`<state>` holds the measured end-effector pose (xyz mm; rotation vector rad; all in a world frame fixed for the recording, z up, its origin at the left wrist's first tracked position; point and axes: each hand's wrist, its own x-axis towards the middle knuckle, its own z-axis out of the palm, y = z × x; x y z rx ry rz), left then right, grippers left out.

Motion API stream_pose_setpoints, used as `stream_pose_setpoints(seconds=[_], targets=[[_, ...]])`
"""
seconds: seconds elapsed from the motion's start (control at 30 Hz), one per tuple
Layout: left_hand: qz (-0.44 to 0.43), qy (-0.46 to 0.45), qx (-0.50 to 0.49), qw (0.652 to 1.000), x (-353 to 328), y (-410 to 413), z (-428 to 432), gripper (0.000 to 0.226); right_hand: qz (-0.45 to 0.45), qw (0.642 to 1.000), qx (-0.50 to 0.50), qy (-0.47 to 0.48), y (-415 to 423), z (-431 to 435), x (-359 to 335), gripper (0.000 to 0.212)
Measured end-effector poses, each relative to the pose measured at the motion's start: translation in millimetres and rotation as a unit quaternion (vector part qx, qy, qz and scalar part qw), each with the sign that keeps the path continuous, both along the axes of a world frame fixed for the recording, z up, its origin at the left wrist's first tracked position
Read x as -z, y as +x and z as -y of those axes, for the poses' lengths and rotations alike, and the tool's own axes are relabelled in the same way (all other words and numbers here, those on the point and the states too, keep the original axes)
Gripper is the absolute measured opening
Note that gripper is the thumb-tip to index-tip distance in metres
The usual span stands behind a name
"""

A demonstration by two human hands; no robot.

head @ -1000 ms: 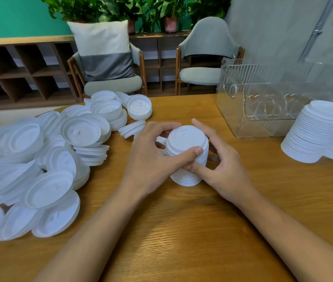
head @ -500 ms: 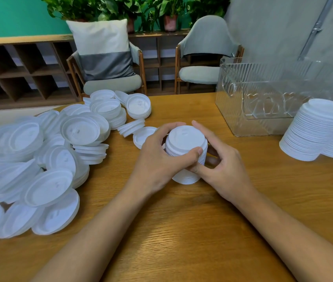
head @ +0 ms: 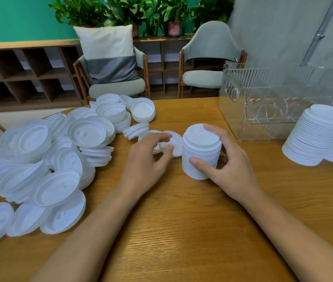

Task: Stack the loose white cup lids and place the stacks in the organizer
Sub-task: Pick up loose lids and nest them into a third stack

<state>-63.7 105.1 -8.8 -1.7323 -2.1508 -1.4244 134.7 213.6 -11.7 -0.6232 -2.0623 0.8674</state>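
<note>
White lid stack upright on wooden table, right hand wrapped round it | left hand pinches single lid just beside, blurred | loose lids heaped left | clear organizer behind right, finished stacks near it

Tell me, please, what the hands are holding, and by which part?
The right hand grips the lid stack by its sides; the left hand touches a loose lid, hold unclear.

On the table, loose lids pile up on your L. The stack stands mid-table in your R hand, w/ your L hand just beside it on the L. The organizer sits behind to the R, w/ the finished stacks nearer you at far R.
</note>
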Motion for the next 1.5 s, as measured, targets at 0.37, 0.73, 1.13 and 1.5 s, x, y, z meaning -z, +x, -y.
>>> stream_pose_setpoints(seconds=[0.37, 0.73, 1.13, 1.5], targets=[[-0.118, -0.057, -0.036, 0.991, 12.9, -11.0, -6.6, 0.03, 0.014, 1.0, 0.007, -0.007, 2.1, -1.7, -1.3, 0.074], [0.311, 0.099, 0.002, 0.945, -27.0, 7.7, 3.3, 0.05, -0.023, 1.0, 0.015, -0.002, 0.5, -1.1, -1.2, 0.064], [0.27, 0.034, 0.049, 0.961, -30.3, 21.0, 3.4, 0.034, -0.028, 0.997, -0.068, -0.023, -2.4, 7.0, -3.3, 0.085], [0.301, -0.027, 0.253, 0.919, -30.4, 14.0, 9.4, 0.065, -0.029, 0.996, -0.083, 0.007, -2.4, 12.1, -4.5, 0.075]])
